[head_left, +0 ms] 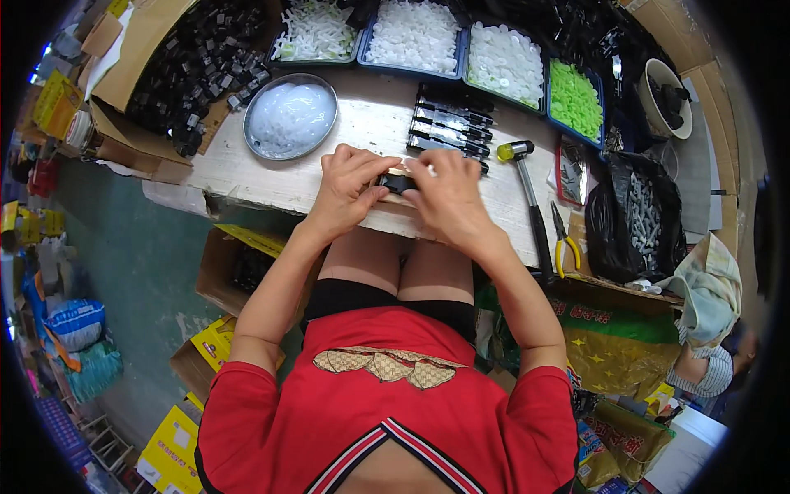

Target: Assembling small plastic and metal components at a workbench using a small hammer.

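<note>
My left hand [347,186] and my right hand [451,194] meet at the front edge of the white worktable [239,177]. Between their fingertips is a small black block-shaped part [397,182], gripped from both sides. Fingers cover much of it, so its exact kind does not show. Just beyond my right hand lies a row of several long black pieces with shiny metal faces [448,125]. Farther to the left stands a round metal dish [248,136] of whitish, gel-like paste [290,115]. A hammer [531,198] with a yellow-tipped head rests right of my right hand.
Yellow-handled pliers [566,244] lie beside the hammer. Along the back stand trays of white pieces [413,37] and green pieces [574,99]. A cardboard box [136,136] of black parts is at the left; a black bag [613,222] of grey screw-like pieces is at the right.
</note>
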The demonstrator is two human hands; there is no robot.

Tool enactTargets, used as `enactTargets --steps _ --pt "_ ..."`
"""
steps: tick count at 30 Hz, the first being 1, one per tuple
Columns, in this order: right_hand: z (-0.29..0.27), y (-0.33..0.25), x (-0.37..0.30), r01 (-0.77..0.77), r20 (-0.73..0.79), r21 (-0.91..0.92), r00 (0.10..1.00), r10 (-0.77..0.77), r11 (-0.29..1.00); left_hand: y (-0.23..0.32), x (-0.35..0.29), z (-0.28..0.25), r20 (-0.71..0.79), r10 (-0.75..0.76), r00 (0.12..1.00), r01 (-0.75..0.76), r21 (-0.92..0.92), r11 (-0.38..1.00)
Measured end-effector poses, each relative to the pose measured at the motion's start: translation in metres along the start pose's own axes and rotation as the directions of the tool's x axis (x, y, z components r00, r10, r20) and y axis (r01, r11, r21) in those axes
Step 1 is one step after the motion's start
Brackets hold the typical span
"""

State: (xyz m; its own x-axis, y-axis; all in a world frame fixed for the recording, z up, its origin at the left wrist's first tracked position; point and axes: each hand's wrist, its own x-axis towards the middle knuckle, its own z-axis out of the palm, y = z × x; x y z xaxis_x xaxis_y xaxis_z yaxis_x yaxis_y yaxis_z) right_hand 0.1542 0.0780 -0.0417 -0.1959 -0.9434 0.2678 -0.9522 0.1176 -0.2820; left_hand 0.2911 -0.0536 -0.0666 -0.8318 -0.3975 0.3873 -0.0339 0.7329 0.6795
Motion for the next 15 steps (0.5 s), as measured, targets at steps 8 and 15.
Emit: enactTargets --steps 8,15 --pt "-0.035 0.081 -0.064 -0.504 -0.206 -0.281 0.863 0.461 0.817 0.014 0.011 -0.009 0.124 0.157 0.980 -0.171 0.112 0.979" --pt "-0.017 0.093 -0.071 -0.504 -0.198 -0.337 0.864 0.463 0.795 0.019 0.010 0.003 0.300 0.257 0.919 -0.356 0.345 0.869"
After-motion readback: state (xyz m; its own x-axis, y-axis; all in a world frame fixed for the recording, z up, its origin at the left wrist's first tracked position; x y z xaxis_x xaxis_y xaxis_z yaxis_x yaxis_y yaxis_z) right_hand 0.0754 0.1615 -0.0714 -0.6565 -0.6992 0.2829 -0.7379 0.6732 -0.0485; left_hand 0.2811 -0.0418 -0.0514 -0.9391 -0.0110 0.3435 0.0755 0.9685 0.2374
